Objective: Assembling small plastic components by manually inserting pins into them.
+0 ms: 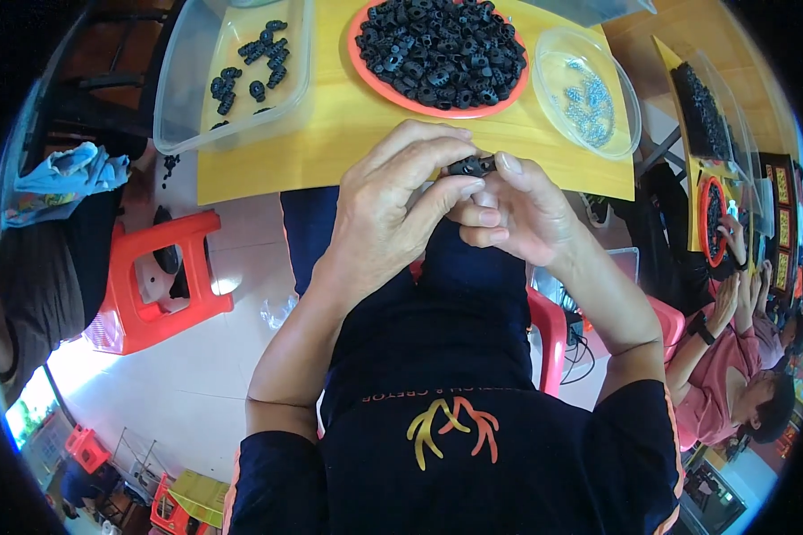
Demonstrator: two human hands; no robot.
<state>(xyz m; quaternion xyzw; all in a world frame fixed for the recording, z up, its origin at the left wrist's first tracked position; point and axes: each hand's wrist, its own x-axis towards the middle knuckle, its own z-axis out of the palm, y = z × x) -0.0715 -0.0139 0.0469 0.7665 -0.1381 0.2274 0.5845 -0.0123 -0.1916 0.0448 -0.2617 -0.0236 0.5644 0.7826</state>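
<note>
Just above the near edge of the yellow table, a small black plastic part [472,166] with holes in it is pinched in my fingers. My left hand [388,192] grips its left end between thumb and fingers. At the right end, the thumb and fingers of my right hand [525,207] close on the same part. Beyond my hands stands a round red tray [366,75], heaped with black plastic pieces [442,49]. To its right is a clear round tub [629,107] holding tiny shiny silvery-blue pieces [589,105], too small to name.
A clear rectangular bin [174,125] at the far left holds several black cylindrical parts [268,53]. The yellow tabletop [241,174] ends close to my lap. A red stool [156,285] stands left on the floor. Co-workers sit on both sides; one in pink [718,370] is at the right.
</note>
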